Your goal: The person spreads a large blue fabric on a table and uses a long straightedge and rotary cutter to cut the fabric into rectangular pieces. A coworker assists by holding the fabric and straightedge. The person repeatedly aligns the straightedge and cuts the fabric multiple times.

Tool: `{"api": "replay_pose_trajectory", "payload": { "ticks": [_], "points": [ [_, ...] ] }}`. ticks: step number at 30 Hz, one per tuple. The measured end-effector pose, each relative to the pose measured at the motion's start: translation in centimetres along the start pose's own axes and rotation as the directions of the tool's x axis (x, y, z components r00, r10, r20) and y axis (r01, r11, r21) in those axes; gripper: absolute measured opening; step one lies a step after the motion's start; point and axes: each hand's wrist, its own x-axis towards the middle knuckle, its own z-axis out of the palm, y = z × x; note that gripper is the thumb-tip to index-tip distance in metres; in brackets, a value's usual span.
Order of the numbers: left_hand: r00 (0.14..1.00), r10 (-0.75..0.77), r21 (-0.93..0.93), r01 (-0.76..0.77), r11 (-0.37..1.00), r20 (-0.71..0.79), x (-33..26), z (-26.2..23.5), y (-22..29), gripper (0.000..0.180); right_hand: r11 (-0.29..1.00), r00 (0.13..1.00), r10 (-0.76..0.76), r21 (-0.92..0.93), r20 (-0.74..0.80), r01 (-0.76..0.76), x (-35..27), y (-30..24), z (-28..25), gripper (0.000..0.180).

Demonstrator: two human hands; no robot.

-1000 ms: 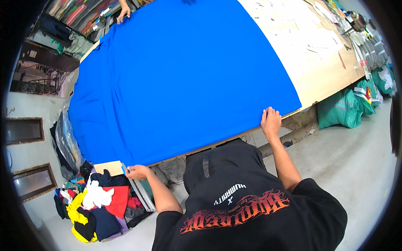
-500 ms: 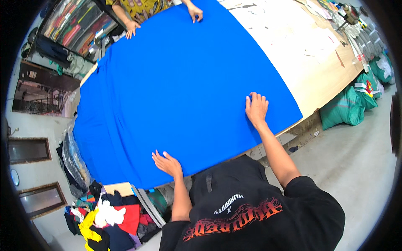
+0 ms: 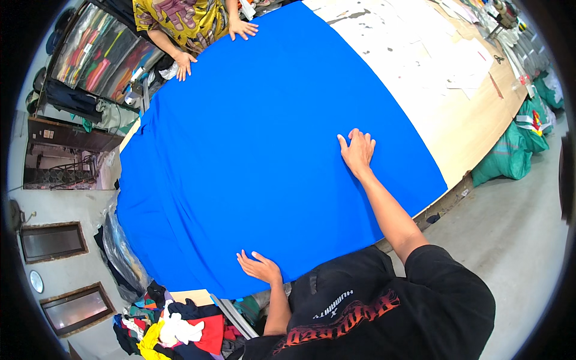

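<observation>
A wide blue cloth (image 3: 270, 132) lies spread over the table, mostly smooth, with long folds toward its left end. My right hand (image 3: 358, 153) rests on the cloth right of the middle, palm down, fingers apart and slightly bent. Near the close edge, my left hand (image 3: 260, 268) lies on the cloth with its fingers stretched out and the thumb apart. Neither hand grips anything. Across the table a co-worker's two hands, one (image 3: 243, 28) and the other (image 3: 183, 65), touch the cloth's far edge with fingers spread.
White paper sheets (image 3: 414, 54) cover part of the wooden tabletop (image 3: 441, 135) on the right, with scissors (image 3: 498, 59) beyond. Green sacks (image 3: 504, 157) stand on the floor at right. A pile of mixed garments (image 3: 180, 330) sits at lower left, near plastic-wrapped goods (image 3: 123, 252).
My right hand has slid left and farther in, away from the cloth's near right corner. One co-worker's hand has moved left to the far edge and spread flat. The view has shifted slightly.
</observation>
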Motion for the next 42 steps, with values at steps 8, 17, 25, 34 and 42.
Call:
{"api": "replay_pose_trajectory", "payload": {
  "ticks": [8,17,25,34,42],
  "points": [
    [1.0,-0.015,0.006,0.015,1.0,0.0,0.5,0.3,0.7,0.049,0.998,0.997,-0.047,0.039,-0.057,0.049,4.8,-3.4,1.4,0.035],
    [0.999,-0.032,0.016,0.032,0.999,0.018,0.6,-0.3,0.6,0.047,0.993,0.992,-0.116,-0.017,-0.042,0.115,8.3,-5.5,4.8,0.03],
    [1.0,-0.009,-0.026,0.01,1.0,0.021,1.0,-0.6,0.4,0.045,0.958,0.972,-0.23,-0.185,-0.052,0.217,9.1,-3.6,4.2,0.025],
    [0.994,-0.098,-0.151,0.092,0.984,-0.037,4.9,-3.1,-4.8,0.026,0.91,0.922,-0.359,0.167,-0.142,0.38,-4.5,-6.9,-1.0,0.048],
    [0.922,-0.379,-0.094,0.385,0.918,0.077,17.9,-4.0,-30.5,0.054,0.976,0.965,-0.218,0.008,0.149,0.219,-25.0,-4.9,-3.4,0.058]
  ]
}}
